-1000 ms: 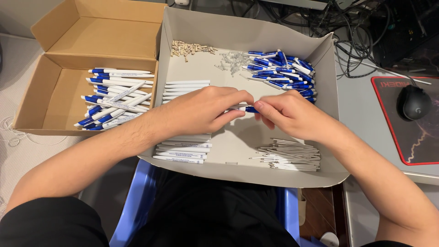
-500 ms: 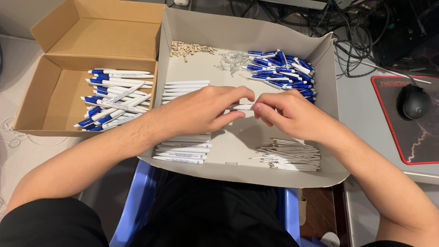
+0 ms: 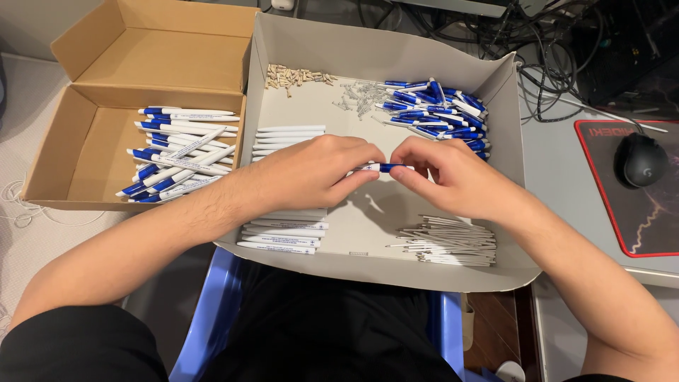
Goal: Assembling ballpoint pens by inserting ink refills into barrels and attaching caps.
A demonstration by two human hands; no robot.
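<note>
Both hands meet over the middle of the grey tray (image 3: 520, 141), clamped on one pen (image 3: 382, 168). The left hand (image 3: 311, 173) pinches the white barrel end between thumb and fingers; the right hand (image 3: 453, 177) pinches the blue tip end. The pen lies level between them, its short blue section showing in the gap, held just above the tray floor.

Judging by this grip, the step in hand is joining the blue part to the white barrel, by pushing or twisting; which of the two cannot be told. The next move calls for keeping both halves in line while they seat, then freeing one hand.

Around the hands, inside the tray: white barrels (image 3: 283, 237) stacked at 7 o'clock, with more at 10 o'clock (image 3: 290, 134); thin refills (image 3: 445, 244) at 5 o'clock; a heap of blue parts (image 3: 438, 110) at 1 o'clock; small springs (image 3: 353, 95) and tan bits (image 3: 293, 76) at 12 o'clock.

At 9 o'clock, touching the tray, a brown box (image 3: 85, 155) holds finished pens (image 3: 177, 163). At 3 o'clock, well apart, a mouse (image 3: 640, 159) sits on a black pad (image 3: 651, 219).
</note>
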